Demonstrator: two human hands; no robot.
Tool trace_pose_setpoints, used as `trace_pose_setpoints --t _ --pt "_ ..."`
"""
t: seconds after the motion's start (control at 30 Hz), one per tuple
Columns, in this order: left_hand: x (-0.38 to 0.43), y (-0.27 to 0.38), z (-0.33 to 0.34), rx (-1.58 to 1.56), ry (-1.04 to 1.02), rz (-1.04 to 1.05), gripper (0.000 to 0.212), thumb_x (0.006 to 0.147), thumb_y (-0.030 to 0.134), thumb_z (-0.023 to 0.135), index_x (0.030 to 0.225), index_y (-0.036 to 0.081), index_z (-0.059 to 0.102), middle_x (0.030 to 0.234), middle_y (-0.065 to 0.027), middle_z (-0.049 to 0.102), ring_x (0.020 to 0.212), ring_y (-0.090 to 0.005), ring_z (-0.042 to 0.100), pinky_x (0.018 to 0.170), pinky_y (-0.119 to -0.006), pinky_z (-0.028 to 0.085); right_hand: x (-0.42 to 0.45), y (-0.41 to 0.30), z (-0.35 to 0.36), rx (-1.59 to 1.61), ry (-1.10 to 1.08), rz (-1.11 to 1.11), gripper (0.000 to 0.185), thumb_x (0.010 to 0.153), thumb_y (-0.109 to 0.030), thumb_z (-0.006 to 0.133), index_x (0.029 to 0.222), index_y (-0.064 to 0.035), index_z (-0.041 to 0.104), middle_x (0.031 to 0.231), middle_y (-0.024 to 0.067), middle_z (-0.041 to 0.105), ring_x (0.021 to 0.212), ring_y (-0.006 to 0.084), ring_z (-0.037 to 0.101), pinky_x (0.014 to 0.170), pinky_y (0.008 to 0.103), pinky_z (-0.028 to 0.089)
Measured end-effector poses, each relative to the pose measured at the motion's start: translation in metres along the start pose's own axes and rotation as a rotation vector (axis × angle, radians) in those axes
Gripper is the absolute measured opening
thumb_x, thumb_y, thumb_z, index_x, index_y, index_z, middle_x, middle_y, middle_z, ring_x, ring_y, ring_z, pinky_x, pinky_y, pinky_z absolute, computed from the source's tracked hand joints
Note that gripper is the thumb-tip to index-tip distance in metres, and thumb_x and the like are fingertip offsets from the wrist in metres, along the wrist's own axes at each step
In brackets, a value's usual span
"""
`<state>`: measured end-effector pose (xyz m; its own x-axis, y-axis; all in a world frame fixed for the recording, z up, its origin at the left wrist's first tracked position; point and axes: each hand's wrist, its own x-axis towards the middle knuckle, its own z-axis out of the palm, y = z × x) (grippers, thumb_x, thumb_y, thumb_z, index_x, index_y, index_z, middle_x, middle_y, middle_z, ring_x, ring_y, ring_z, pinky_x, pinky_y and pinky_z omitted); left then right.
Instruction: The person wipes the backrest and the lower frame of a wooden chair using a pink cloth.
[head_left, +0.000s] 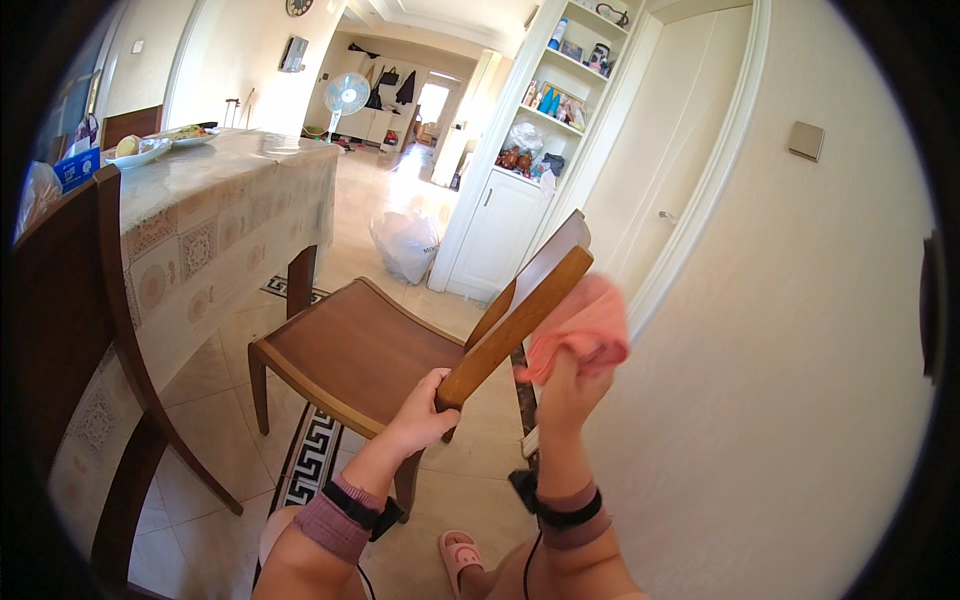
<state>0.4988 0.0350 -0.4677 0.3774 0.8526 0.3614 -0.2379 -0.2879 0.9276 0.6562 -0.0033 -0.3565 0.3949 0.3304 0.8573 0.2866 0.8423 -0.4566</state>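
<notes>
A wooden chair (360, 345) with a brown seat stands before me, its backrest (517, 322) slanting up to the right. My left hand (424, 412) grips the near upright of that backrest. In my right hand (574, 390) is a bunched pink cloth (589, 330), held behind the upper part of the backrest. The cloth is slightly blurred, and whether it touches the wood I cannot tell. Both wrists wear black straps over mauve cuffs.
At left stands a table with a patterned tablecloth (225, 217), plates of food (142, 152) and a blue tissue box (77, 169). Another wooden chair (124, 300) is close on the left. A white plastic bag (405, 244) sits near the shelf cabinet (495, 232). A wall (780, 360) runs along my right.
</notes>
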Motion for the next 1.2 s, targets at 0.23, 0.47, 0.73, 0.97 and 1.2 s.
trace_pose_setpoints --t 0.23,0.47,0.73,0.97,1.2 --pt "0.000 -0.001 -0.009 -0.037 -0.028 -0.050 0.048 0.083 0.002 0.063 0.128 0.007 0.046 0.107 -0.0027 0.054 0.097 -0.0119 0.052 0.083 -0.027 0.045 0.018 -0.013 0.039 0.003 -0.111 0.070 0.039 0.088 0.007 0.046 0.127 0.0064 0.046 0.101 0.0118 0.059 0.081 0.0147 0.061 0.052 0.0263 0.055" --pt "0.001 -0.015 -0.003 0.112 0.064 0.081 0.050 0.081 0.011 0.067 0.127 0.004 0.047 0.109 -0.0123 0.057 0.100 -0.0204 0.056 0.084 -0.030 0.047 -0.113 0.064 -0.024 -0.288 -0.358 0.301 0.048 0.082 0.008 0.049 0.130 0.0048 0.047 0.107 0.0121 0.061 0.095 0.0194 0.062 0.087 0.0307 0.050" --pt "-0.019 0.039 0.011 0.361 0.332 0.423 0.043 0.083 0.011 0.068 0.122 0.001 0.054 0.121 -0.0145 0.052 0.110 -0.0236 0.055 0.090 -0.031 0.047 -0.075 -0.014 -0.018 0.131 -0.071 0.285 0.036 0.085 0.012 0.044 0.118 0.0012 0.050 0.102 0.0095 0.061 0.077 0.0146 0.062 0.069 0.0249 0.053" --pt "-0.033 0.044 0.029 -0.297 0.197 0.424 0.029 0.097 0.018 0.058 0.121 0.004 0.049 0.088 -0.0026 0.060 0.064 -0.0098 0.055 0.056 -0.023 0.045 -0.058 -0.054 -0.007 -0.012 -0.713 -0.057 0.053 0.082 0.006 0.057 0.135 0.0005 0.052 0.148 0.0169 0.042 0.137 0.0285 0.040 0.112 0.0414 0.030" --pt "-0.017 0.082 0.019 -0.347 0.582 0.552 0.013 0.101 0.012 0.049 0.113 0.008 0.047 0.065 -0.0010 0.052 0.041 -0.0072 0.041 0.036 -0.022 0.030 -0.108 0.087 -0.029 0.133 -0.247 0.467 0.025 0.086 0.006 0.056 0.109 0.0002 0.064 0.106 0.0100 0.067 0.097 0.0154 0.063 0.086 0.0287 0.051"
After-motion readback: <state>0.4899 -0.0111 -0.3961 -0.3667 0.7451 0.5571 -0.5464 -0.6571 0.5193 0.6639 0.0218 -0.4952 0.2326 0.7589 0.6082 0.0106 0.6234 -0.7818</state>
